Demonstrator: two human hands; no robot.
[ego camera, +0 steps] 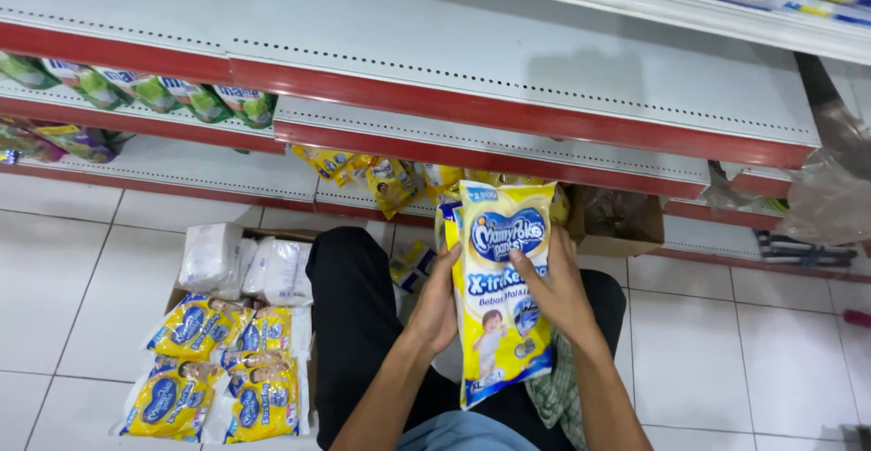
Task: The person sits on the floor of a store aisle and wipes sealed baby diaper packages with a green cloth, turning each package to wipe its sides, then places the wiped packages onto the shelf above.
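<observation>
I hold a yellow and white diaper pack (499, 324) upright in front of me, above my knees. My left hand (435, 310) grips its left edge. My right hand (555, 289) lies across its front and right side. More yellow packs (392, 181) lie on the lowest shelf just beyond it. I crouch in dark trousers (358, 315) facing the shelving.
White shelves with red edges (508, 115) rise ahead. An open cardboard box (231, 360) on the tiled floor at my left holds several yellow packs and white packs (210, 256). Green packs (195, 97) sit on a left shelf. A brown box (617, 220) stands under the shelf at right.
</observation>
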